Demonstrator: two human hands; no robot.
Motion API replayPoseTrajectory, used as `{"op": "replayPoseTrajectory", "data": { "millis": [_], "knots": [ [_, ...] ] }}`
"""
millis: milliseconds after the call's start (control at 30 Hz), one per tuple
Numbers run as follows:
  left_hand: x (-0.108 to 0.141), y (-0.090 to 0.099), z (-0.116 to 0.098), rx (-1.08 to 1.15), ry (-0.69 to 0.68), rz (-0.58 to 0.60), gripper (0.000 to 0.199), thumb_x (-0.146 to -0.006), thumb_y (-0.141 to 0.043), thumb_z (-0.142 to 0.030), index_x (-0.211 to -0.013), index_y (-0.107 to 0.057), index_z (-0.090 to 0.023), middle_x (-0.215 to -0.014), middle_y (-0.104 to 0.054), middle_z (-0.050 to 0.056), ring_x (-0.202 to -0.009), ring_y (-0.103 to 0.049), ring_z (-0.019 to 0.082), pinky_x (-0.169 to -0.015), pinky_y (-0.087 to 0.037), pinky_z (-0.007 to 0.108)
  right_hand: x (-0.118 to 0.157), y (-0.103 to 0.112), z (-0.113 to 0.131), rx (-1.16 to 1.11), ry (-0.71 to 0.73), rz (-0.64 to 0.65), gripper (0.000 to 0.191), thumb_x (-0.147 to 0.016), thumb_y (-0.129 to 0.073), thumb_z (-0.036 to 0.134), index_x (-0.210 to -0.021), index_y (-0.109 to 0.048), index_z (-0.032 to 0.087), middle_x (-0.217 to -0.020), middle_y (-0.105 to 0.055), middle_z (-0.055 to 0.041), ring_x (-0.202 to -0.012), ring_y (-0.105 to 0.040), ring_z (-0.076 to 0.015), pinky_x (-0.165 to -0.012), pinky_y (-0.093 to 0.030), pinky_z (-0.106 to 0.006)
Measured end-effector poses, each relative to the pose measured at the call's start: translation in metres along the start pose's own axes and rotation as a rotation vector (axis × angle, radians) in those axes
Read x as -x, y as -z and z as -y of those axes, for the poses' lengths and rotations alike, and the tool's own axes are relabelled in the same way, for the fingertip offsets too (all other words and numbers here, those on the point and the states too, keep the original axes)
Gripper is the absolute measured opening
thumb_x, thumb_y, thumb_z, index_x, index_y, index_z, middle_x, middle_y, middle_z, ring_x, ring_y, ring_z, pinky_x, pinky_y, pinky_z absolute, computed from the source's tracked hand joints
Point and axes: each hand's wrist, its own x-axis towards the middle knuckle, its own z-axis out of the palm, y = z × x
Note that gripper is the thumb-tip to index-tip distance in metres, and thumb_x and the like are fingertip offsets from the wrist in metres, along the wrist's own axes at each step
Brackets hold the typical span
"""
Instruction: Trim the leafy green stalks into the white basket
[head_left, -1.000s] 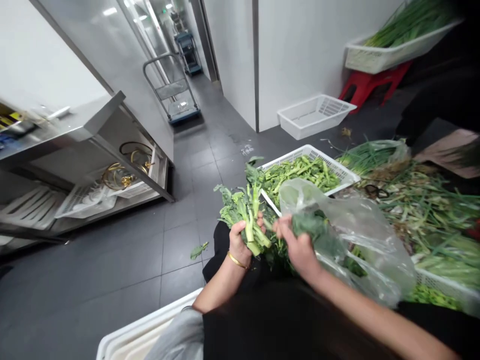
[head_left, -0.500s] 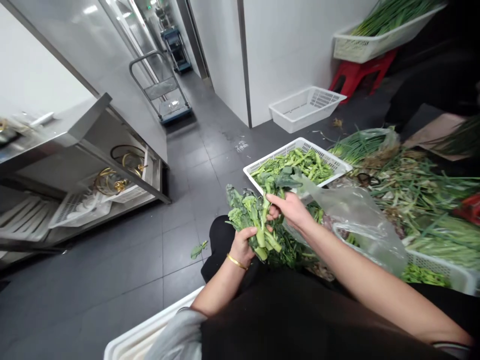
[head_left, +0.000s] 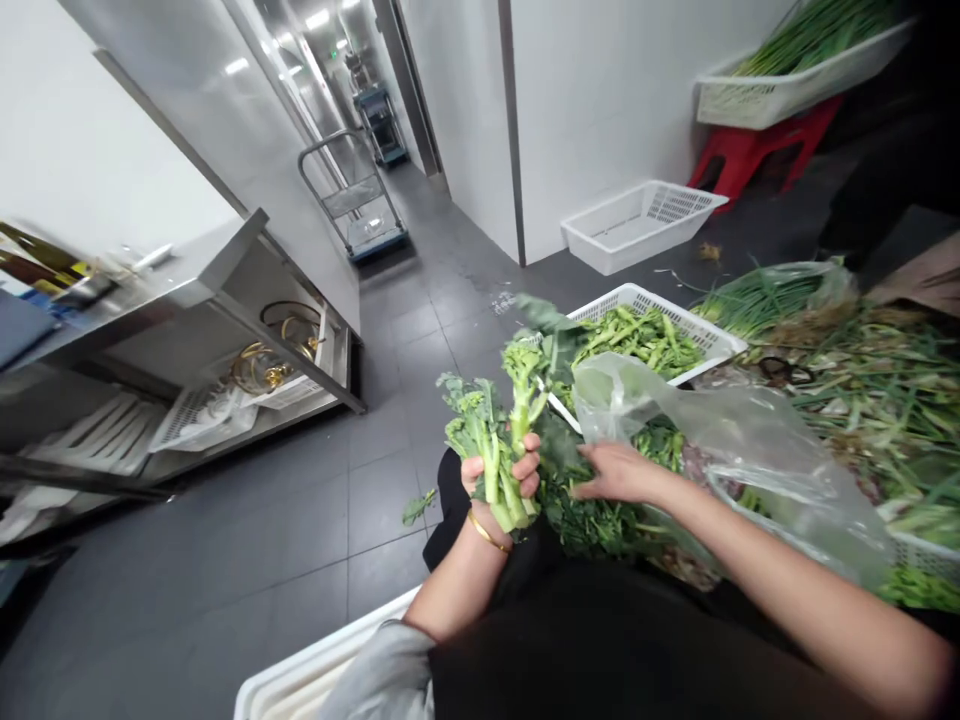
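Note:
My left hand [head_left: 501,485] is closed around several broccolini stems [head_left: 504,460], their leafy florets pointing up and their cut ends down. To its right, my right hand [head_left: 616,474] is apart from the bunch. Its thumb and fingers are spread over a heap of dark leafy greens [head_left: 600,525], and I see nothing gripped in them. A clear plastic bag [head_left: 780,450] lies just beyond and beside the right hand. Behind both hands stands a white perforated basket [head_left: 720,350] with cut green stalks [head_left: 637,335] in it.
Scallions and trimmings [head_left: 877,370] cover the floor at right. Further back are a white basket [head_left: 637,230] and a red stool [head_left: 765,150] bearing a basket of long greens. A steel table [head_left: 225,270] stands left; a trolley [head_left: 367,225] is behind. A white bin rim [head_left: 322,650] shows below.
My right hand has let go of the broccolini and moved right and down to the greens heap. The left hand keeps the bunch, now more upright. The view has shifted slightly left.

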Motion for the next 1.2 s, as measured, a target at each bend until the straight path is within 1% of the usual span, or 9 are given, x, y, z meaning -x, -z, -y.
{"op": "replayPoseTrajectory", "data": {
  "millis": [100,267,367,467,567,700,800,933,1200],
  "knots": [
    [0.002,0.002,0.015,0.093,0.087,0.043,0.053,-0.047,-0.067,-0.04,-0.093,-0.054,-0.015,-0.08,-0.052,0.006,-0.05,-0.034,0.006,-0.038,-0.021,0.019,-0.008,0.018,0.039,-0.058,0.125,0.007,0.042,-0.055,-0.079,0.05,-0.079,-0.063,0.019,-0.074,-0.067,-0.0036,-0.067,-0.061,-0.0186,-0.064,-0.051,-0.031],
    [0.002,-0.004,0.019,0.027,0.102,0.065,0.052,-0.05,-0.063,-0.043,-0.091,-0.056,-0.012,-0.074,-0.049,0.005,-0.049,-0.034,0.007,-0.037,-0.023,0.021,0.031,-0.021,0.064,-0.058,0.29,-0.315,0.032,-0.088,-0.048,0.044,-0.066,-0.053,0.022,-0.065,-0.061,-0.0037,-0.065,-0.059,-0.0179,-0.074,-0.05,-0.036],
    [0.0,0.001,0.013,-0.015,0.088,0.09,0.052,-0.052,-0.062,-0.046,-0.092,-0.056,-0.012,-0.066,-0.045,0.002,-0.047,-0.034,0.008,-0.037,-0.024,0.022,0.058,-0.035,0.028,0.198,0.458,-0.102,0.026,-0.09,-0.046,0.038,-0.071,-0.058,0.024,-0.074,-0.063,-0.0063,-0.072,-0.06,-0.0194,-0.072,-0.049,-0.034],
    [-0.002,0.009,0.014,-0.03,0.064,0.118,0.055,-0.052,-0.063,-0.046,-0.094,-0.057,-0.012,-0.065,-0.045,0.001,-0.047,-0.035,0.008,-0.039,-0.026,0.022,0.052,-0.018,0.001,0.409,0.382,0.177,0.019,-0.082,-0.055,0.035,-0.095,-0.064,0.024,-0.086,-0.066,-0.0065,-0.07,-0.06,-0.0196,-0.064,-0.049,-0.033],
    [-0.002,0.016,0.023,-0.046,0.164,0.178,0.058,-0.05,-0.064,-0.047,-0.095,-0.058,-0.01,-0.063,-0.046,0.002,-0.046,-0.036,0.009,-0.039,-0.026,0.023,0.025,0.009,0.014,0.414,0.227,0.121,0.044,-0.077,-0.059,0.036,-0.118,-0.057,0.02,-0.103,-0.066,-0.0101,-0.07,-0.061,-0.0187,-0.061,-0.048,-0.032],
    [-0.005,0.015,0.026,-0.012,0.203,0.172,0.058,-0.051,-0.065,-0.048,-0.093,-0.059,-0.009,-0.064,-0.045,0.001,-0.048,-0.038,0.009,-0.039,-0.027,0.022,0.019,0.01,0.055,0.355,0.356,0.033,0.032,-0.091,-0.041,0.042,-0.084,-0.062,0.019,-0.071,-0.061,-0.0038,-0.059,-0.054,-0.014,-0.056,-0.042,-0.027],
    [-0.007,0.015,0.019,0.006,0.141,0.122,0.056,-0.051,-0.065,-0.046,-0.093,-0.059,-0.009,-0.063,-0.043,0.0,-0.048,-0.037,0.008,-0.04,-0.029,0.021,0.036,-0.006,0.061,0.498,0.507,-0.046,0.037,-0.091,-0.042,0.039,-0.062,-0.054,0.02,-0.058,-0.052,-0.0027,-0.056,-0.047,-0.0133,-0.056,-0.035,-0.027],
    [-0.004,0.022,0.021,-0.066,0.171,0.133,0.058,-0.052,-0.064,-0.046,-0.096,-0.059,-0.009,-0.065,-0.047,0.003,-0.048,-0.039,0.01,-0.04,-0.029,0.022,0.032,-0.002,0.053,0.445,0.39,0.04,0.034,-0.089,-0.047,0.046,-0.069,-0.057,0.021,-0.058,-0.051,0.0014,-0.052,-0.043,-0.0114,-0.051,-0.032,-0.025],
    [-0.005,0.023,0.024,-0.001,0.145,0.077,0.057,-0.056,-0.063,-0.046,-0.1,-0.058,-0.009,-0.067,-0.049,0.002,-0.05,-0.044,0.01,-0.04,-0.031,0.021,0.033,-0.006,0.054,0.562,0.39,-0.167,0.041,-0.088,-0.048,0.049,-0.058,-0.051,0.02,-0.058,-0.051,-0.0023,-0.051,-0.041,-0.0113,-0.05,-0.026,-0.026]
  ]
}}
